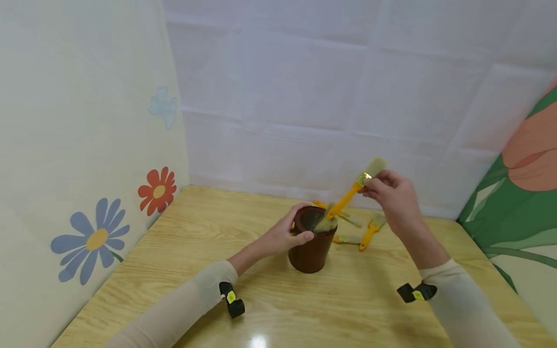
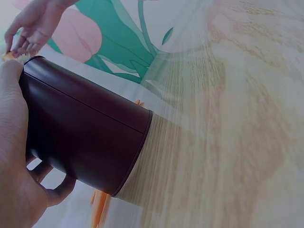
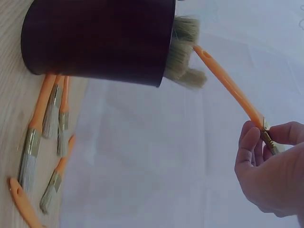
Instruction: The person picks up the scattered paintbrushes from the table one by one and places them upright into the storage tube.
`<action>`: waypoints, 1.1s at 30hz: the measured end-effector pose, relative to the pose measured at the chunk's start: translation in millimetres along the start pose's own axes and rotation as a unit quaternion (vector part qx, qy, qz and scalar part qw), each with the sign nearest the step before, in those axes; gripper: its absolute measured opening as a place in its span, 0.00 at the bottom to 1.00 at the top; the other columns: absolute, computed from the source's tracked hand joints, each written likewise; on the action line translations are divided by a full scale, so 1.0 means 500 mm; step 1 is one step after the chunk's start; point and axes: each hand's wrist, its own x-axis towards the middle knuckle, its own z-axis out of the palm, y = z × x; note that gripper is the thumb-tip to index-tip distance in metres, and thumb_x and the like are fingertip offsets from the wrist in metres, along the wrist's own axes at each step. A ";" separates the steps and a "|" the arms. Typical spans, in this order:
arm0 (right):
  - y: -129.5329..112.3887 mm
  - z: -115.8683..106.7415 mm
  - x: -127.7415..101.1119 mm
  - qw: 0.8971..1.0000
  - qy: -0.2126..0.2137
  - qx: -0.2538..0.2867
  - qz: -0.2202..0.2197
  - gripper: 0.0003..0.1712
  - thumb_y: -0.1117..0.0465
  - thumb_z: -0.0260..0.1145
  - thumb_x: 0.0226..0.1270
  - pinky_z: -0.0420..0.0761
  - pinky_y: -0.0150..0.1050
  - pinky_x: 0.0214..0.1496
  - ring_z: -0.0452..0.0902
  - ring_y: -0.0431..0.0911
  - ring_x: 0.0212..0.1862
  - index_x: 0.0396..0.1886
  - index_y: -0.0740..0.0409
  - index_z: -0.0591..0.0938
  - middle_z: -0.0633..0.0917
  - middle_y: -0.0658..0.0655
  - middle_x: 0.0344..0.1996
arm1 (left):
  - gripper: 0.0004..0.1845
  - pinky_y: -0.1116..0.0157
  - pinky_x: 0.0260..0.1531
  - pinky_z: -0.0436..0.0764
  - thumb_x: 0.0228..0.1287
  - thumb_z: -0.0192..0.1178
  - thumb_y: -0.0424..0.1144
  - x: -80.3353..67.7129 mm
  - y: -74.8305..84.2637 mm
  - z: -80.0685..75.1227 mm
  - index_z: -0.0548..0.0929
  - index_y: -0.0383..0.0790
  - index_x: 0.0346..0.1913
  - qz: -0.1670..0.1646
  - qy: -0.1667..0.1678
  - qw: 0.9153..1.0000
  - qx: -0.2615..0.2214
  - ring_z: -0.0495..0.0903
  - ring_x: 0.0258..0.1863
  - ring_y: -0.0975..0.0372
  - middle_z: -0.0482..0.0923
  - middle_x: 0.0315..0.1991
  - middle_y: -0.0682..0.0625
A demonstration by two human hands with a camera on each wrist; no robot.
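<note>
My left hand [image 1: 280, 235] grips a dark brown cylindrical holder [image 1: 308, 255] near its rim, with the thumb on the near side. The holder leans slightly on the table. Several bristle heads [image 3: 179, 59] stick out of its mouth, while the handles inside are hidden. A paintbrush [image 1: 346, 199] with a yellow-orange handle is pinched at its metal ferrule by my right hand [image 1: 398, 199]. Its bristles point up and its handle slopes down, the tip at the bristle heads by the holder's mouth.
Several more paintbrushes [image 3: 32, 142] lie on the wooden table [image 1: 270, 299] behind and to the right of the holder. One loose paintbrush [image 1: 371, 233] is below my right hand. A white cloth [image 1: 278, 96] hangs behind, with flower-printed cloths [image 1: 97, 145] at the sides.
</note>
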 end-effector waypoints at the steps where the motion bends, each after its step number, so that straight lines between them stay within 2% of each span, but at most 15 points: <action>1: 0.002 0.005 0.001 1.000 -0.001 0.000 -0.006 0.19 0.61 0.69 0.73 0.83 0.41 0.49 0.85 0.53 0.42 0.49 0.74 0.75 0.83 0.64 0.42 | 0.41 0.57 0.54 0.79 0.69 0.63 0.60 0.000 0.000 0.001 0.56 0.55 0.78 0.003 -0.001 1.000 0.002 0.72 0.62 0.57 0.63 0.70 0.50; 5: 0.014 0.022 -0.001 0.999 -0.019 -0.032 -0.025 0.19 0.59 0.70 0.73 0.82 0.41 0.51 0.85 0.53 0.43 0.47 0.72 0.77 0.84 0.65 0.43 | 0.42 0.57 0.55 0.78 0.70 0.63 0.60 0.004 0.000 0.004 0.56 0.53 0.78 0.009 -0.002 1.000 0.004 0.71 0.64 0.57 0.62 0.71 0.51; 9: 0.034 0.041 -0.009 0.992 -0.043 -0.109 -0.046 0.18 0.56 0.70 0.73 0.82 0.41 0.51 0.85 0.52 0.44 0.47 0.67 0.80 0.85 0.64 0.44 | 0.43 0.57 0.57 0.76 0.70 0.63 0.61 0.006 0.001 0.007 0.55 0.51 0.79 0.005 -0.001 1.000 0.007 0.70 0.65 0.58 0.61 0.72 0.52; 11: 0.043 0.051 -0.013 0.984 -0.051 -0.157 -0.065 0.16 0.55 0.71 0.72 0.82 0.41 0.48 0.84 0.51 0.43 0.46 0.64 0.81 0.86 0.62 0.42 | 0.43 0.58 0.58 0.76 0.70 0.62 0.61 0.006 0.002 0.007 0.55 0.52 0.78 0.005 -0.002 1.000 0.007 0.70 0.65 0.59 0.61 0.72 0.53; 14: 0.056 0.065 -0.017 0.963 -0.064 -0.240 -0.105 0.11 0.55 0.70 0.73 0.81 0.43 0.45 0.82 0.49 0.41 0.42 0.59 0.81 0.85 0.56 0.38 | 0.41 0.58 0.57 0.77 0.70 0.62 0.61 0.007 0.003 0.007 0.55 0.55 0.78 0.007 -0.004 1.000 0.005 0.71 0.65 0.58 0.61 0.71 0.53; 17: 0.070 0.078 -0.017 0.946 -0.081 -0.283 -0.132 0.08 0.57 0.69 0.74 0.80 0.47 0.47 0.81 0.48 0.42 0.40 0.56 0.82 0.84 0.54 0.38 | 0.40 0.57 0.56 0.77 0.71 0.61 0.61 0.005 0.003 0.006 0.55 0.56 0.78 0.009 -0.002 1.000 0.006 0.71 0.64 0.57 0.62 0.71 0.52; 20: 0.082 0.085 -0.017 0.939 -0.089 -0.304 -0.136 0.05 0.57 0.68 0.74 0.78 0.50 0.51 0.80 0.49 0.46 0.41 0.54 0.83 0.84 0.53 0.42 | 0.41 0.57 0.55 0.78 0.70 0.61 0.61 0.004 0.002 0.006 0.55 0.56 0.78 0.004 0.000 1.000 0.005 0.71 0.63 0.57 0.62 0.70 0.51; 27: 0.107 0.080 -0.025 0.926 -0.111 -0.329 -0.146 0.09 0.58 0.69 0.73 0.75 0.56 0.57 0.76 0.53 0.53 0.46 0.56 0.82 0.81 0.57 0.48 | 0.43 0.58 0.55 0.78 0.70 0.62 0.62 0.005 0.004 0.011 0.53 0.56 0.79 -0.013 -0.001 1.000 -0.002 0.72 0.63 0.60 0.64 0.69 0.54; 33: 0.121 0.076 -0.028 0.919 -0.138 -0.342 -0.137 0.10 0.58 0.66 0.74 0.71 0.62 0.59 0.69 0.58 0.64 0.50 0.58 0.82 0.72 0.63 0.65 | 0.47 0.58 0.56 0.78 0.70 0.61 0.62 0.008 0.004 0.011 0.51 0.47 0.80 -0.006 -0.005 1.000 -0.002 0.71 0.64 0.59 0.62 0.70 0.51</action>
